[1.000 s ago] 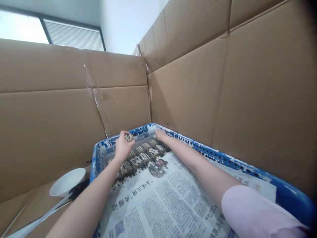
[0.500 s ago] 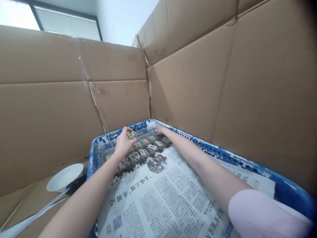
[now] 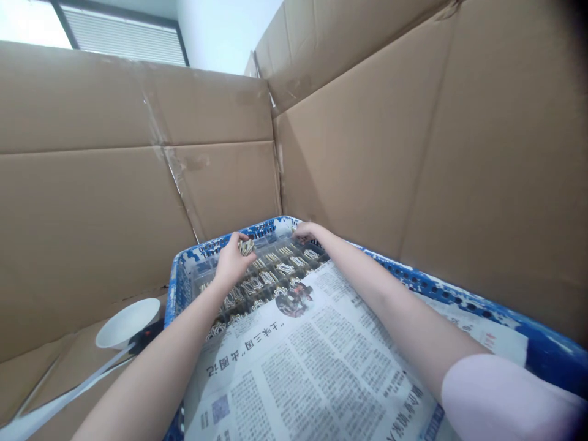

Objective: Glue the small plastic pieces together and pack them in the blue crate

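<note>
Right hand (image 3: 307, 231) shifted further along the far edge of the tray since the last frame, arm reaching more to the right; left hand (image 3: 232, 264) nearly unchanged.

Left hand: fingers pinched around a small bunch of metal clips (image 3: 247, 247), held just above the compartment box (image 3: 280, 250). Right hand: fingers curled down at the box's far edge; cannot tell whether anything is held.

More metal clips lie in rows in the box compartments. Box sits in a blue-painted tray (image 3: 436, 285), its near part covered by a Chinese-language newspaper (image 3: 316, 361). Both forearms cross the sheet; pink sleeve (image 3: 505, 398) on the right arm.

Left of the tray: white bowl (image 3: 127, 323), black object (image 3: 146, 335) beside it, white strap (image 3: 68, 389). Cardboard sheets (image 3: 92, 202) stand behind.
</note>
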{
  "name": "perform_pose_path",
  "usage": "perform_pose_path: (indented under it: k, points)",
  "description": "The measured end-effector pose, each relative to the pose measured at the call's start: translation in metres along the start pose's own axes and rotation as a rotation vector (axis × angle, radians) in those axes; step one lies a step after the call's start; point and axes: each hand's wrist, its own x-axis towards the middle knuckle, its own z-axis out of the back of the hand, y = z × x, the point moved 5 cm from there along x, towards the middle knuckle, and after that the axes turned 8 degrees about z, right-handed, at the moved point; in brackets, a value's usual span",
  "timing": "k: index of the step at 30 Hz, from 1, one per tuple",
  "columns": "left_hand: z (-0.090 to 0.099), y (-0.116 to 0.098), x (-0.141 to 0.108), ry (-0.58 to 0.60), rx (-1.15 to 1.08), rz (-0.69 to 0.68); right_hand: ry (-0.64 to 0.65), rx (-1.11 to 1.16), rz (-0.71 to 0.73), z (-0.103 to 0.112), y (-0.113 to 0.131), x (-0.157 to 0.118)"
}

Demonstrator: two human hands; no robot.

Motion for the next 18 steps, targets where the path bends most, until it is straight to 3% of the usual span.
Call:
perform_pose_path:
  k: [5, 12, 18]
  points:
    - [0.002, 0.001, 0.002, -0.009, 0.016, 0.016, 0.010, 0.024, 0.004, 0.003, -0.008, 0.001]
    - [-0.003, 0.001, 0.002, 0.017, 0.037, -0.039, -0.153, -0.182, -0.032, 0.009, -0.008, 0.005]
    - [-0.006, -0.002, 0.001, 0.042, 0.043, -0.063, -0.268, -0.327, -0.034, -0.006, -0.003, 0.009]
